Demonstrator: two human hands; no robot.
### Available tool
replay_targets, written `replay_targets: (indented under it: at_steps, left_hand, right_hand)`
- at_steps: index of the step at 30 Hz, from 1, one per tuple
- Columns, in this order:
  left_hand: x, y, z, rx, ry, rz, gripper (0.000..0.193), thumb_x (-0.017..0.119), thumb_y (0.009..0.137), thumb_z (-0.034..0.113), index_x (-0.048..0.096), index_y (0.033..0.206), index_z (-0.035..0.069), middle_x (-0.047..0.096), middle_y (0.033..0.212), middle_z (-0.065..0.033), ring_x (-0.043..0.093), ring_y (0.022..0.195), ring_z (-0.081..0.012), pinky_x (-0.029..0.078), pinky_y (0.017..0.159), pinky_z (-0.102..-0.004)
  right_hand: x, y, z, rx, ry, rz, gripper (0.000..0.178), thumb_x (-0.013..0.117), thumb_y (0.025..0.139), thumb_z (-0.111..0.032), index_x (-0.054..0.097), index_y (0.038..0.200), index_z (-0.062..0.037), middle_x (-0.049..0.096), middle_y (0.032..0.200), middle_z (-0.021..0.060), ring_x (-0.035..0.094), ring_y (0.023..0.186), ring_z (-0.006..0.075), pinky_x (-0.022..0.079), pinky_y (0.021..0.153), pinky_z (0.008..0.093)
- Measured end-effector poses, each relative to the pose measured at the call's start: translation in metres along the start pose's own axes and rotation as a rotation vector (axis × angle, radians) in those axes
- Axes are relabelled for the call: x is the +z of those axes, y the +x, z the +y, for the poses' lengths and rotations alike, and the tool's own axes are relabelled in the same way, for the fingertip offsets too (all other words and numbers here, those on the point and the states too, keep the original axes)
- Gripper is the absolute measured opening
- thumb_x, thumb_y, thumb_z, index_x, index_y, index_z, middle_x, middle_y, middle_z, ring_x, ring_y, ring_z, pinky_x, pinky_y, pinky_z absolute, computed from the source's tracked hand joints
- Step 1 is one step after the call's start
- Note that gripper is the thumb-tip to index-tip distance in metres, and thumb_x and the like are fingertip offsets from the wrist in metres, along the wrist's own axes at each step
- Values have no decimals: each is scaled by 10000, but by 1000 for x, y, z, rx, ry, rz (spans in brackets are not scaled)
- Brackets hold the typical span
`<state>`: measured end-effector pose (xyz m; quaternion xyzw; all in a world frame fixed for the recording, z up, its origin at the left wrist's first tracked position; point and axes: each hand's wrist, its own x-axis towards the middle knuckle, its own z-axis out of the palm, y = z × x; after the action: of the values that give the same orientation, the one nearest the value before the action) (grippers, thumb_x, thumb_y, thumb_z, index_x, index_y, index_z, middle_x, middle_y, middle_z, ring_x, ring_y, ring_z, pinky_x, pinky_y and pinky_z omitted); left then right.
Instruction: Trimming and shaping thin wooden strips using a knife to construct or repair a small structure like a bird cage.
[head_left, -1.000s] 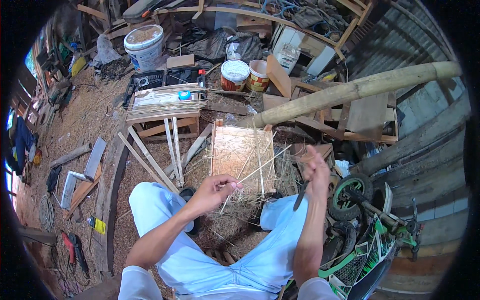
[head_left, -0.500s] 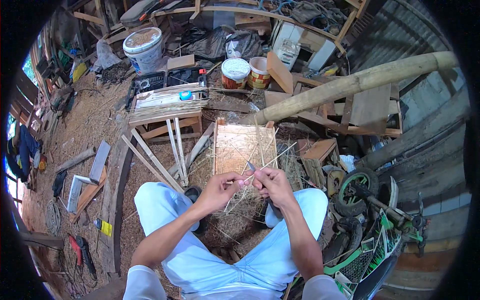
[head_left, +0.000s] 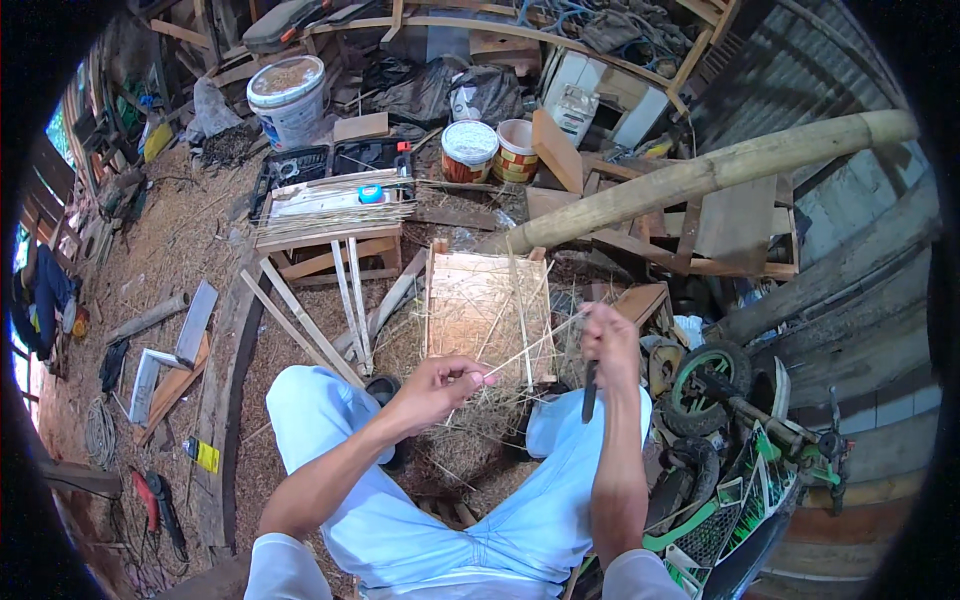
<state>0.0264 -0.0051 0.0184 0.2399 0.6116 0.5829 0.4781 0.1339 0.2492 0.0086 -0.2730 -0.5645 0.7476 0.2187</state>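
My left hand (head_left: 445,388), fingers pinched, grips one end of a thin pale bamboo strip (head_left: 535,346) over the gap between my knees. The strip slants up and right to my right hand (head_left: 611,342), which is closed round a knife. The knife's dark handle (head_left: 589,395) sticks out below that fist; its blade is blurred near the strip's far end. Beyond my hands lies a low wooden board (head_left: 460,310), strewn with fine shavings and loose strips.
A small bench (head_left: 330,232) at far left carries a bundle of strips and a blue tape measure (head_left: 370,194). A thick bamboo pole (head_left: 700,180) slants across the right. Paint buckets (head_left: 469,150) stand behind. A green-framed wheeled thing (head_left: 740,490) lies at lower right.
My right hand with the knife has moved right and up along the strip, away from my left hand. The left hand has hardly moved.
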Motion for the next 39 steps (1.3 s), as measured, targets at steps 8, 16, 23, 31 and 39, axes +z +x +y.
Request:
replay_targets:
  at_steps: [8,16,23,31,39]
  left_hand:
    - [-10,2,-6,-75,-129,41,235,540,941,230,633,1049,43,419,633,64,330,512,-29,242,444,-194]
    - [0,7,-4,-57,-134,12,241,544,943,258,638,1027,53,427,640,69,328,500,-24,250,425,-189]
    - [0,7,-7,-41,-81,-32,234,545,943,266,636,996,56,435,668,62,330,512,-23,238,424,-186]
    - [1,6,-6,-85,-129,-21,228,544,943,253,626,1014,53,422,666,66,329,524,-24,231,436,-178]
    - [6,6,-1,-20,-124,-29,219,541,946,255,625,1017,66,418,663,71,323,528,-24,228,442,-182]
  right_hand:
    - [11,-16,-2,96,119,-202,396,572,922,-305,533,1190,-17,407,602,-86,311,453,-6,210,380,155]
    - [66,-36,20,211,-56,-478,350,574,923,-294,605,1075,19,437,598,-54,334,470,16,240,422,177]
    - [29,-13,7,192,-3,-258,338,559,932,-279,598,1067,29,424,608,-53,313,448,15,229,397,170]
    - [13,-12,-3,129,146,-203,487,555,931,-319,456,1303,-20,417,606,-48,290,436,6,198,378,166]
    - [51,-35,15,255,-1,-474,314,525,952,-242,609,1094,25,487,615,-29,363,461,35,266,413,193]
